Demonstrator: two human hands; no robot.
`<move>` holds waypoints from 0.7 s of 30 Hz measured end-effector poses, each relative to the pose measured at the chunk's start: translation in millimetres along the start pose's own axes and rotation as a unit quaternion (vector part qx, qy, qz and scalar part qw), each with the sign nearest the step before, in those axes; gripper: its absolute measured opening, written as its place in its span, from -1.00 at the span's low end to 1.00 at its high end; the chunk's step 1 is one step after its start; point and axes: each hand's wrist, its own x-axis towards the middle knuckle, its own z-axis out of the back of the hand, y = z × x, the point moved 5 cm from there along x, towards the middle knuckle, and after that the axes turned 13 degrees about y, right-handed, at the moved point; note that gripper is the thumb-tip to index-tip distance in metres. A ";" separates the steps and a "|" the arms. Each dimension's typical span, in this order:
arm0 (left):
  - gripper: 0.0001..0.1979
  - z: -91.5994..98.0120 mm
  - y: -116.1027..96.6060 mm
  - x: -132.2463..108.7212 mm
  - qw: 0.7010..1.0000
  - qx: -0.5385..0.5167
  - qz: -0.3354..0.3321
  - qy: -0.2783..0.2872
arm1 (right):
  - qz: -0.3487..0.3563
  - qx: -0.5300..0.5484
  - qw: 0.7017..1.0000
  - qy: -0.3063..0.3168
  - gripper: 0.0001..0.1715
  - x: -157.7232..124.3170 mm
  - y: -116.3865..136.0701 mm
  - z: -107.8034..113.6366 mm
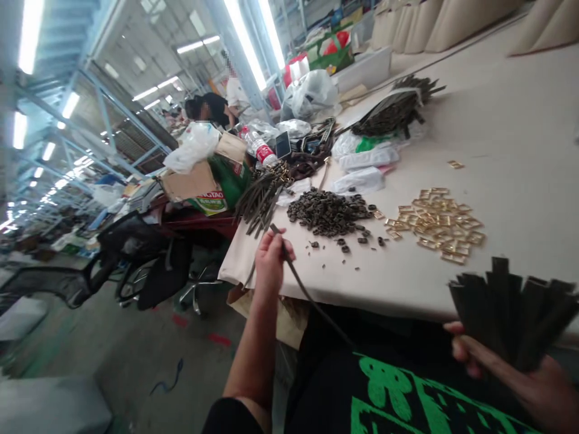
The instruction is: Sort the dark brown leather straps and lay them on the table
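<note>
My left hand (pixel 270 258) is closed around a narrow dark strap (pixel 307 292) near the table's left corner. One end of the strap pokes up past my fingers, and the rest trails down toward my shirt. At the lower right, my right hand (pixel 511 377) grips a fanned bundle of dark flat straps (pixel 502 301), their squared ends upward. Just beyond my left hand lies a heap of small dark loops (pixel 328 212), with a few scattered toward the edge. Gold metal buckles (pixel 436 223) form a pile to its right.
Straps with gold hardware (pixel 262 196) hang over the table's left corner. Behind are a plastic bottle (pixel 262 150), a phone (pixel 283 145), plastic bags (pixel 310 95) and a tied strap bundle (pixel 393 108). A cardboard box (pixel 190 181) and office chair (pixel 163 265) stand left. People work farther back.
</note>
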 end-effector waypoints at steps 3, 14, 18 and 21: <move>-0.69 57.1 -40.1 53.2 0.984 0.169 -0.020 -0.048 | -0.005 0.010 0.999 0.031 -0.44 1.2 5.0 -4.6; -0.74 -25.3 4.6 62.1 0.948 0.302 -0.006 0.101 | 0.043 0.134 0.972 0.189 -0.34 -14.3 59.7 -36.4; -0.70 -116.7 52.4 -22.4 0.938 0.123 0.130 0.297 | 0.037 0.151 0.966 0.208 -0.42 -20.4 56.6 -34.3; -0.75 -150.1 70.0 -57.3 0.925 0.055 0.181 0.329 | 0.036 0.148 0.960 0.235 -0.43 -23.8 56.6 -34.9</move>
